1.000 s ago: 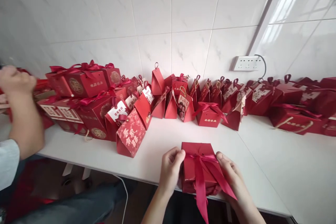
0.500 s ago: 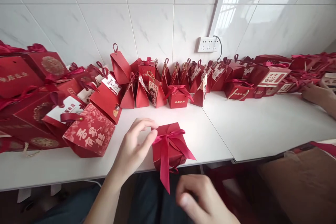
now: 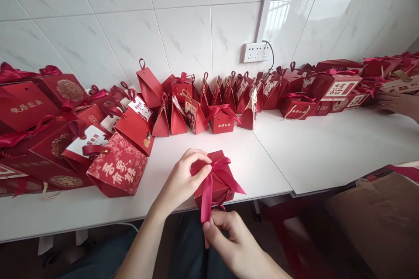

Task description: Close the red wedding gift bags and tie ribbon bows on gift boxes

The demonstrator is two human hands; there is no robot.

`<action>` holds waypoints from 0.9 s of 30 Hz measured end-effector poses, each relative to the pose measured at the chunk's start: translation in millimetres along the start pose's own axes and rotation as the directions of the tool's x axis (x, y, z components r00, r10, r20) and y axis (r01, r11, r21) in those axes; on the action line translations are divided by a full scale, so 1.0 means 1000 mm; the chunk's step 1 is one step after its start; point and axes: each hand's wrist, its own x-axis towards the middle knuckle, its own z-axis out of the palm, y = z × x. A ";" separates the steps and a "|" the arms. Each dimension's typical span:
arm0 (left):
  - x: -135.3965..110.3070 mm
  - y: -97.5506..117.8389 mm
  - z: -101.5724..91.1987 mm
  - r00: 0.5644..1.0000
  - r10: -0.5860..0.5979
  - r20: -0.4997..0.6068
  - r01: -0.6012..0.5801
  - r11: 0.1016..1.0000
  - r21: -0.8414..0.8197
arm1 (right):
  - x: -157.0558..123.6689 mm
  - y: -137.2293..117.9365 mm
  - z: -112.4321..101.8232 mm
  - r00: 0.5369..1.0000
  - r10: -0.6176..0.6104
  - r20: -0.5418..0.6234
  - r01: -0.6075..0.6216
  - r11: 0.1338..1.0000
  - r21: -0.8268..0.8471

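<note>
A small red gift box (image 3: 218,185) tied with a red satin ribbon (image 3: 207,192) sits at the front edge of the white table (image 3: 314,157). My left hand (image 3: 183,178) rests on the box's left side, with thumb and fingers pinching the ribbon loop at the top. Below the table edge, my right hand (image 3: 227,237) pinches the hanging tail of the ribbon.
Several red gift bags and boxes (image 3: 196,104) line the tiled wall along the table. Bigger red boxes (image 3: 36,122) are stacked at the left. Another person's hand (image 3: 397,103) reaches among the boxes at far right. A power strip (image 3: 255,52) hangs on the wall. A brown carton (image 3: 369,222) stands lower right.
The view swung from left to right. My left hand closed on the ribbon loop, and my right hand rose and pinched the ribbon's hanging tail.
</note>
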 end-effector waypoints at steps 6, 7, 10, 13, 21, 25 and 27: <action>0.000 -0.005 0.001 1.000 -0.014 -0.003 0.014 1.000 0.006 | -0.011 0.007 -0.015 0.998 0.007 -0.067 -0.006 1.000 0.023; 0.000 -0.005 0.001 1.000 -0.022 -0.001 0.022 1.000 0.002 | -0.012 0.009 -0.022 0.991 0.026 -0.134 -0.020 0.999 0.050; 0.000 -0.005 0.002 0.999 -0.037 0.007 0.037 0.999 -0.002 | -0.010 0.018 -0.043 0.940 0.142 -0.311 -0.090 0.980 0.175; 0.000 -0.002 0.002 1.000 -0.027 0.007 0.027 1.000 0.003 | -0.003 0.019 -0.059 0.909 0.205 -0.364 -0.135 0.969 0.207; 0.003 -0.002 0.007 1.000 -0.017 -0.014 0.017 0.999 -0.030 | 0.000 0.004 -0.059 0.932 0.049 -0.360 -0.080 0.994 -0.071; 0.002 -0.004 0.009 0.999 -0.022 -0.031 0.021 0.999 -0.035 | -0.005 0.000 -0.062 0.883 -0.148 -0.445 -0.010 0.942 -0.335; 0.002 -0.006 0.010 0.999 -0.025 -0.038 0.022 0.998 -0.056 | -0.005 -0.004 -0.066 0.826 -0.342 -0.447 0.076 0.855 -0.513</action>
